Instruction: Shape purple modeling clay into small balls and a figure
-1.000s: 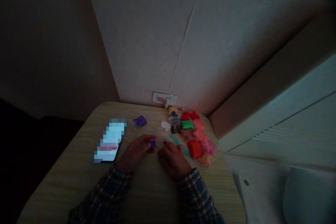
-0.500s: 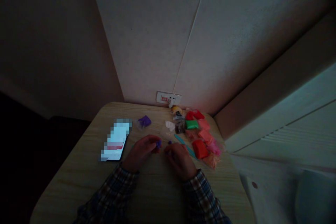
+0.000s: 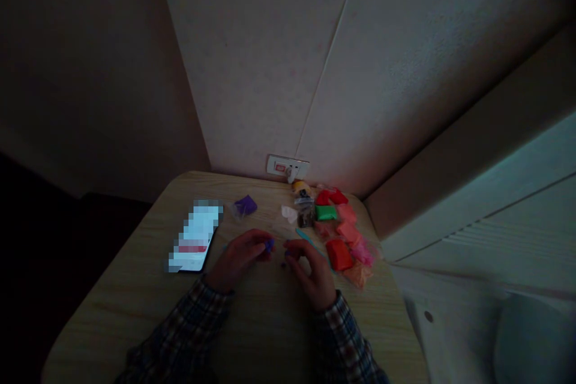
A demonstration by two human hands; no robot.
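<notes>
My left hand (image 3: 240, 257) is closed around a small lump of purple clay (image 3: 269, 245), held between thumb and fingers above the table. Just to its right, my right hand (image 3: 312, 270) pinches a tiny purple clay bit (image 3: 287, 252) between thumb and forefinger. A small dark crumb (image 3: 283, 264) lies on the wood between the two hands. Behind the right hand, a turquoise modelling tool (image 3: 305, 236) is partly covered by the fingers. A purple clay block (image 3: 246, 204) in a clear wrapper sits farther back.
A lit phone (image 3: 198, 237) lies left on the wooden table (image 3: 135, 300). Several clay packs, including a green one (image 3: 326, 212) and a red one (image 3: 339, 254), crowd the right side. A white piece (image 3: 289, 214) is at the back, below a wall socket (image 3: 287, 166).
My right hand has lifted and turned, its thumb and forefinger now around the tiny purple bit that was beyond its fingertips. The left hand keeps its purple lump. The view has shifted slightly.
</notes>
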